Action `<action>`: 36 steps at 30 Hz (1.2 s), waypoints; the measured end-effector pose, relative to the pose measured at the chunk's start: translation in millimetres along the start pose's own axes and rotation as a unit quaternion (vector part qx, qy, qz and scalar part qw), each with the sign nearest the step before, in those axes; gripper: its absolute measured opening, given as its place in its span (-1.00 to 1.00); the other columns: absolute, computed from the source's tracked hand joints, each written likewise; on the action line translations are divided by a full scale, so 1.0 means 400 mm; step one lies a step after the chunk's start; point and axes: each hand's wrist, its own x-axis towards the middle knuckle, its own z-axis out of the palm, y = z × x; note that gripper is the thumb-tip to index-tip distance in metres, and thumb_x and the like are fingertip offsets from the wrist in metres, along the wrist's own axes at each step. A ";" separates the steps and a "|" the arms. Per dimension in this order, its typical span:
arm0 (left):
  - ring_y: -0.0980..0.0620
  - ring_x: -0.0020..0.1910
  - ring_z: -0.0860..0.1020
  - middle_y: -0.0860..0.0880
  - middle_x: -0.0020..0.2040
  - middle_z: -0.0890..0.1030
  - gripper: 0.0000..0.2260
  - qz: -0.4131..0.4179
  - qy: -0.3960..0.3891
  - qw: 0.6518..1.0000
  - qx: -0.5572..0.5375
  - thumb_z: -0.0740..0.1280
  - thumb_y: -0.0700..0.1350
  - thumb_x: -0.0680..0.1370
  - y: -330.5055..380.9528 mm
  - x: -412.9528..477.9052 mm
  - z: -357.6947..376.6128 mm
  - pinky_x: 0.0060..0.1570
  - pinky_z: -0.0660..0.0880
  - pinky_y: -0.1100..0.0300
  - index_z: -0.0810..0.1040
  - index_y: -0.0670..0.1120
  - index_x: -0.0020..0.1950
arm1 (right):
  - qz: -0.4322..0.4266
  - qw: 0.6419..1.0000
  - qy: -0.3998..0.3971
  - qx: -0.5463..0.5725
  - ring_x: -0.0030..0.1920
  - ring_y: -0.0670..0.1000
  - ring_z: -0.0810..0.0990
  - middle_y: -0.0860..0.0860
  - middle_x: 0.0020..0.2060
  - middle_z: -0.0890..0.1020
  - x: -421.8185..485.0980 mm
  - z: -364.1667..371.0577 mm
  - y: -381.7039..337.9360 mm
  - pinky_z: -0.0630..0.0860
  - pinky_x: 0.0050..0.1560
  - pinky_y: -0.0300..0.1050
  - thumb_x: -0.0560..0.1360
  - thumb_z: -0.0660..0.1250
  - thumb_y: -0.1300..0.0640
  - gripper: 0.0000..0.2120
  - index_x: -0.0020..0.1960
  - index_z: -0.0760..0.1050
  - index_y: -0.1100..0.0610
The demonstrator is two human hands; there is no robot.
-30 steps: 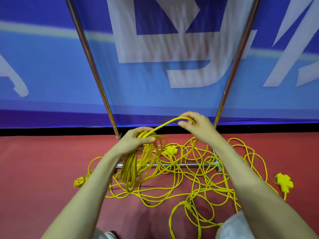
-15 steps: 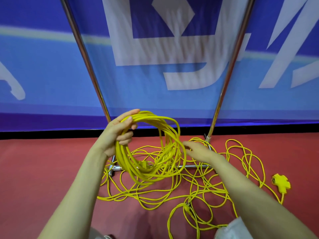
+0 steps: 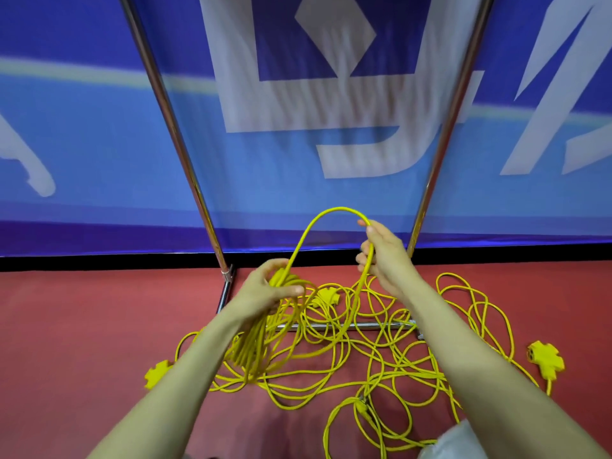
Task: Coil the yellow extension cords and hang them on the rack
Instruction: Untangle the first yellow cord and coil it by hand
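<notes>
My left hand [image 3: 270, 291] grips the top of a coiled bundle of yellow cord [image 3: 253, 346], whose loops hang down toward the red floor. My right hand [image 3: 381, 256] is closed on a single strand of the same cord [image 3: 328, 215] that arches up between the two hands. Loose yellow extension cord [image 3: 381, 362] lies tangled on the floor below and to the right. The metal rack rises behind as two slanted poles, a left pole [image 3: 172, 127] and a right pole [image 3: 447, 127], with a base bar [image 3: 377, 325] under the tangle.
Yellow multi-socket ends lie on the floor at the left [image 3: 158, 374], in the middle [image 3: 326, 296] and at the right [image 3: 544, 356]. A plug [image 3: 361, 407] sits in the lower tangle. A blue banner [image 3: 99, 144] hangs behind the rack. My knee [image 3: 457, 440] shows at the bottom right.
My left hand lowered the coil from chest height toward the floor. My right hand rose from the floor tangle, lifting a fresh strand into a high arch.
</notes>
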 end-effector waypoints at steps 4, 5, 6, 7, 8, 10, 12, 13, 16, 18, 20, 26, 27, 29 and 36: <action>0.05 -0.49 0.38 0.00 -0.39 0.58 -0.49 -0.012 -0.033 0.999 -0.019 0.53 -0.30 0.36 -0.034 0.000 0.074 -0.51 0.28 0.26 0.44 -0.08 0.24 | 0.044 0.999 -0.024 0.019 -0.41 0.01 0.45 0.06 -0.38 0.37 -0.016 0.052 0.011 0.61 -0.29 0.00 0.65 0.08 0.13 -0.73 0.31 0.40 0.06; 0.08 -0.52 0.38 0.02 -0.41 0.58 -0.52 -0.017 -0.039 0.998 -0.044 0.50 -0.32 0.38 -0.035 -0.002 0.094 -0.53 0.28 0.26 0.44 -0.08 0.23 | 0.048 0.998 -0.017 0.026 -0.39 0.03 0.46 0.07 -0.37 0.37 -0.016 0.060 0.012 0.61 -0.22 0.07 0.65 0.09 0.14 -0.73 0.31 0.40 0.06; 0.12 -0.56 0.35 0.03 -0.44 0.55 -0.55 -0.025 -0.047 0.996 -0.074 0.48 -0.33 0.41 -0.033 -0.005 0.110 -0.55 0.27 0.28 0.45 -0.08 0.22 | 0.052 0.998 -0.006 0.030 -0.38 0.04 0.46 0.08 -0.37 0.37 -0.014 0.065 0.014 0.61 -0.20 0.09 0.65 0.09 0.15 -0.73 0.31 0.39 0.07; 0.14 -0.59 0.31 0.01 -0.44 0.54 -0.58 -0.037 -0.056 0.992 -0.105 0.46 -0.32 0.43 -0.032 -0.006 0.121 -0.58 0.26 0.30 0.45 -0.08 0.22 | 0.052 0.998 0.009 0.030 -0.38 0.04 0.47 0.08 -0.37 0.37 -0.011 0.068 0.016 0.61 -0.21 0.08 0.65 0.09 0.16 -0.74 0.31 0.39 0.07; 0.15 -0.60 0.28 -0.04 -0.37 0.55 -0.60 -0.049 -0.068 0.988 -0.132 0.45 -0.30 0.45 -0.030 -0.005 0.127 -0.58 0.25 0.31 0.45 -0.09 0.24 | 0.048 0.998 0.026 0.026 -0.39 0.04 0.48 0.09 -0.37 0.37 -0.009 0.067 0.017 0.61 -0.23 0.06 0.65 0.09 0.17 -0.74 0.30 0.39 0.06; 0.15 -0.59 0.27 -0.13 -0.20 0.59 -0.57 -0.055 -0.094 0.983 -0.147 0.46 -0.27 0.45 -0.026 0.000 0.129 -0.57 0.27 0.31 0.46 -0.11 0.28 | 0.041 0.997 0.050 0.031 -0.39 0.04 0.49 0.09 -0.37 0.37 -0.007 0.058 0.017 0.60 -0.28 0.03 0.65 0.09 0.18 -0.75 0.29 0.37 0.03; 0.14 -0.58 0.28 -0.10 -0.23 0.59 -0.54 -0.044 -0.114 0.986 -0.115 0.48 -0.31 0.41 -0.021 -0.004 0.137 -0.57 0.26 0.31 0.47 -0.10 0.27 | 0.049 0.996 0.058 0.054 -0.38 0.05 0.49 0.09 -0.37 0.36 -0.003 0.045 0.022 0.60 -0.35 -0.03 0.65 0.09 0.19 -0.75 0.30 0.37 0.06; 0.13 -0.58 0.29 -0.07 -0.29 0.59 -0.53 -0.037 -0.117 0.988 -0.096 0.49 -0.33 0.40 -0.020 -0.007 0.147 -0.58 0.26 0.31 0.47 -0.09 0.26 | 0.054 0.995 0.058 0.059 -0.38 0.05 0.49 0.09 -0.37 0.36 -0.002 0.041 0.026 0.60 -0.37 -0.06 0.65 0.09 0.19 -0.74 0.31 0.38 0.09; 0.08 -0.55 0.34 -0.09 -0.29 0.59 -0.53 -0.022 -0.089 0.994 -0.061 0.51 -0.33 0.38 -0.023 -0.011 0.173 -0.55 0.25 0.30 0.46 -0.08 0.22 | 0.054 0.995 0.046 0.067 -0.38 0.04 0.53 0.09 -0.35 0.38 -0.005 0.044 0.027 0.61 -0.32 -0.04 0.65 0.09 0.17 -0.70 0.36 0.36 0.16; 0.10 -0.58 0.31 -0.11 -0.32 0.56 -0.55 -0.023 -0.040 0.997 -0.060 0.51 -0.33 0.38 -0.019 -0.008 0.174 -0.55 0.22 0.30 0.47 -0.08 0.19 | 0.050 0.997 0.043 0.048 -0.31 0.05 0.57 0.12 -0.28 0.46 -0.008 0.050 0.017 0.62 -0.24 0.00 0.66 0.08 0.09 -0.66 0.40 0.30 0.14; 0.14 -0.63 0.28 -0.05 -0.41 0.52 -0.56 -0.028 0.015 0.995 -0.089 0.49 -0.36 0.38 -0.005 -0.004 0.160 -0.59 0.20 0.33 0.47 -0.09 0.18 | 0.066 0.995 0.064 -0.044 -0.15 0.09 0.60 0.17 -0.05 0.54 0.004 0.054 0.021 0.61 -0.16 0.02 0.63 0.09 -0.06 -0.56 0.43 0.21 0.13; 0.17 -0.64 0.27 0.05 -0.51 0.50 -0.53 -0.010 0.127 0.968 -0.214 0.44 -0.44 0.39 0.032 0.020 0.095 -0.64 0.21 0.35 0.42 -0.19 0.23 | 0.072 0.908 -0.181 -0.370 -0.15 0.05 0.48 0.15 -0.15 0.55 -0.034 0.078 0.090 0.42 -0.14 -0.12 0.53 0.28 0.20 -0.88 0.02 0.52 0.22; 0.17 -0.65 0.27 0.05 -0.52 0.49 -0.53 -0.008 0.135 0.965 -0.224 0.43 -0.45 0.39 0.037 0.022 0.088 -0.64 0.21 0.35 0.41 -0.19 0.24 | 0.080 0.891 -0.241 -0.375 -0.15 0.02 0.44 0.17 -0.15 0.55 -0.046 0.089 0.108 0.37 -0.15 -0.14 0.52 0.30 0.21 -0.85 0.06 0.52 0.24; 0.17 -0.65 0.27 0.04 -0.52 0.47 -0.52 0.001 0.141 0.964 -0.226 0.43 -0.44 0.40 0.043 0.023 0.078 -0.65 0.21 0.35 0.41 -0.22 0.26 | 0.066 0.885 -0.289 -0.359 -0.20 0.00 0.41 0.19 -0.19 0.50 -0.068 0.114 0.131 0.33 -0.20 -0.13 0.55 0.28 0.19 -0.86 0.02 0.46 0.28; 0.15 -0.61 0.24 -0.04 -0.38 0.41 -0.52 0.030 0.157 0.970 -0.182 0.46 -0.23 0.47 0.056 0.017 0.032 -0.59 0.21 0.31 0.34 -0.06 0.31 | -0.022 0.963 -0.068 -0.260 -0.45 -0.08 0.47 0.01 -0.36 0.45 -0.031 0.097 0.081 0.43 -0.37 -0.24 0.62 0.11 0.27 -0.81 0.18 0.41 0.28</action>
